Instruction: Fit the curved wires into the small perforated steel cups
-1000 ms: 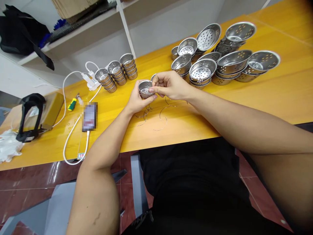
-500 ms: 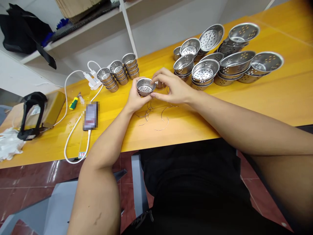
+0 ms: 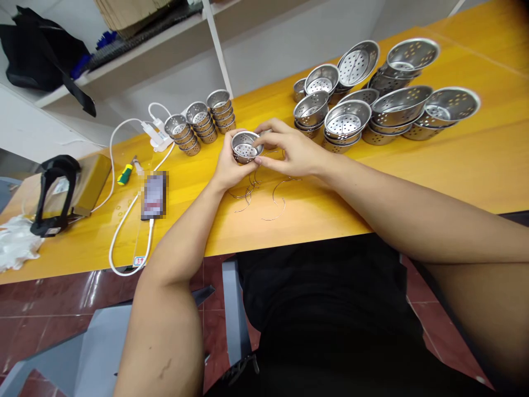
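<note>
Cup (image 3: 246, 148) in the left fingers (image 3: 233, 160), curved wires (image 3: 279, 203) lying near.

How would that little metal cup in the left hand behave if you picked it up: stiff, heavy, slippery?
The little cup in the left hand looks like metal, so it's probably stiff and would keep its shape. Its many holes suggest it's fairly light. The shiny surface may be a bit slippery.
</note>
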Demonstrator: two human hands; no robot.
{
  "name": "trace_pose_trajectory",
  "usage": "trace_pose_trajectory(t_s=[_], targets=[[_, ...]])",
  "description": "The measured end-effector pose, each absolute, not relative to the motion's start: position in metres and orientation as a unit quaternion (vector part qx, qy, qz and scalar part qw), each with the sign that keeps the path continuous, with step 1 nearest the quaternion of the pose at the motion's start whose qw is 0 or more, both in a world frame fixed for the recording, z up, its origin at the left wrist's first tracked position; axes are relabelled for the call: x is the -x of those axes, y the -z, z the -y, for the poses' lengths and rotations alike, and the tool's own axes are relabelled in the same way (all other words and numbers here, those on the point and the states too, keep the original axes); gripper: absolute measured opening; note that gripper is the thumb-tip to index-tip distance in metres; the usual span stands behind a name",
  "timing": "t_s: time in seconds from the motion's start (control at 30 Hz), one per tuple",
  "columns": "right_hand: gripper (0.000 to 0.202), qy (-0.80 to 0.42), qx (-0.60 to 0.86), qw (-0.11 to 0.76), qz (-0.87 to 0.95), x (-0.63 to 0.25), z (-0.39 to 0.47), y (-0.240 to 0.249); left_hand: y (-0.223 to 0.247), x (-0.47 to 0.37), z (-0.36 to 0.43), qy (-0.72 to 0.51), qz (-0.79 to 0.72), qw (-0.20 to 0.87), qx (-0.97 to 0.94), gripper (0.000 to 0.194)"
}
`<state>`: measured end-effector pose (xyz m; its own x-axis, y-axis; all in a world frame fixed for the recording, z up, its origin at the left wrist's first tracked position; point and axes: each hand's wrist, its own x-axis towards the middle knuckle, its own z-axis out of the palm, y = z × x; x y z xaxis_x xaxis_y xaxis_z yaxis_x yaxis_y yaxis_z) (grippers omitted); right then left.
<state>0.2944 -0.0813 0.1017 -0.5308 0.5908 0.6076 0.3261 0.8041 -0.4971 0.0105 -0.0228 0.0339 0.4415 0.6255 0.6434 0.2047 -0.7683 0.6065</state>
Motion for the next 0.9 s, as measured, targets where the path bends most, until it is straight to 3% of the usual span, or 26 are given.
trace_pose_trajectory(t_s=[0.1, 0.3, 0.63, 0.9], targets=[[0.041, -0.168, 0.270, 0.399, 0.860, -0.293, 0.082, -0.101, -0.033, -0.011, 0.022, -0.458, -0.250, 0.223, -0.823, 0.113], [0.058, -0.178, 0.278, 0.417, 0.847, -0.296, 0.082, -0.104, -0.023, -0.006, 0.010, -0.477, -0.232, 0.211, -0.821, 0.112], [0.042, -0.171, 0.274, 0.398, 0.859, -0.295, 0.082, -0.101, -0.037, -0.011, 0.024, -0.460, -0.248, 0.221, -0.823, 0.114], [0.053, -0.203, 0.264, 0.368, 0.868, -0.296, 0.082, -0.095, -0.022, -0.006, 0.009, -0.461, -0.195, 0.234, -0.834, 0.115]])
